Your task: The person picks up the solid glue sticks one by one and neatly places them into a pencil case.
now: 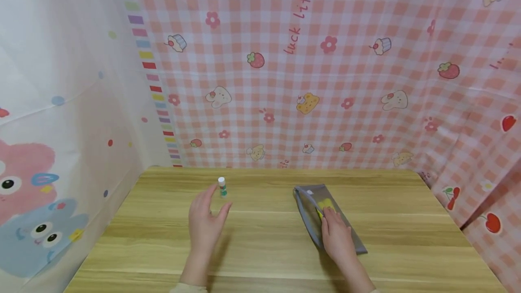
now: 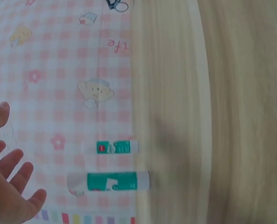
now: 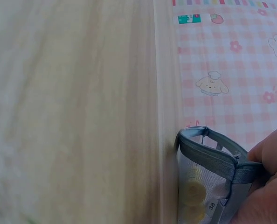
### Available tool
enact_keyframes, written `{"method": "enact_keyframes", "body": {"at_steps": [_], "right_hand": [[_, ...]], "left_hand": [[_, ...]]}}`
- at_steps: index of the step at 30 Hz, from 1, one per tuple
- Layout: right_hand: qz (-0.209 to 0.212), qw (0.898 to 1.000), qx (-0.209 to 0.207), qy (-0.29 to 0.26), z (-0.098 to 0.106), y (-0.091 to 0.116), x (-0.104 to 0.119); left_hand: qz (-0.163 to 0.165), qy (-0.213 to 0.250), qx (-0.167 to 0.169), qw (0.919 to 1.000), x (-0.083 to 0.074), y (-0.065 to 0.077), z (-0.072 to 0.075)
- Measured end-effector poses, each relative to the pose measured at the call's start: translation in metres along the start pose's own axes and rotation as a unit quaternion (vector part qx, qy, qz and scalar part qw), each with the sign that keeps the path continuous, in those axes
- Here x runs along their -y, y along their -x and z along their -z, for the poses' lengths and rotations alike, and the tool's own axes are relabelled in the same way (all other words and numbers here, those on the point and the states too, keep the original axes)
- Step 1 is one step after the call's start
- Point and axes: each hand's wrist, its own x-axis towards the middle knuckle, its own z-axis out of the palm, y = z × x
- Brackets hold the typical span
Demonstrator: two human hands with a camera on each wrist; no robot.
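My left hand is just in front of a glue stick with a white cap and green label, thumb and fingers spread apart around nothing. In the left wrist view, a smaller glue stick and a larger glue stick stand beside each other, both apart from the left hand. At the right, my right hand holds a grey zip pouch by its edge. Its mouth gapes in the right wrist view, and yellow round things show through the mesh side.
The wooden table reaches back to a pink checked cloth hanging behind it. A white printed cloth hangs along the left side, and more checked cloth borders the right.
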Motion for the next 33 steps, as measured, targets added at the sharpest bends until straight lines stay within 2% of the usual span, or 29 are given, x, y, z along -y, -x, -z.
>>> {"method": "enact_keyframes", "body": {"at_steps": [3,6,11,14,24,31,33], "right_hand": [[0.0,1.0,-0.002,0.0,0.0,0.0,0.0],[0.001,1.0,-0.004,0.001,0.0,0.0,0.0],[-0.004,1.0,-0.001,-0.004,0.0,0.0,-0.001],[-0.005,1.0,0.0,-0.008,0.0,0.0,-0.001],[0.008,1.0,-0.009,-0.009,-0.001,0.0,-0.001],[0.005,1.0,-0.006,-0.007,-0.001,0.0,-0.002],[0.003,1.0,-0.005,-0.007,-0.001,0.0,-0.002]], "left_hand": [[0.037,0.006,0.005,0.9993,0.006,0.001,0.004],[0.089,0.014,0.02,0.9957,0.011,0.003,0.008],[0.186,0.047,0.044,0.9804,0.018,0.004,0.015],[0.227,0.07,0.05,0.9702,0.021,0.004,0.018],[0.308,0.121,0.078,0.9406,0.032,0.012,0.018],[0.359,0.18,0.09,0.9112,0.038,0.015,0.017],[0.369,0.189,0.09,0.9056,0.04,0.016,0.016]]}}
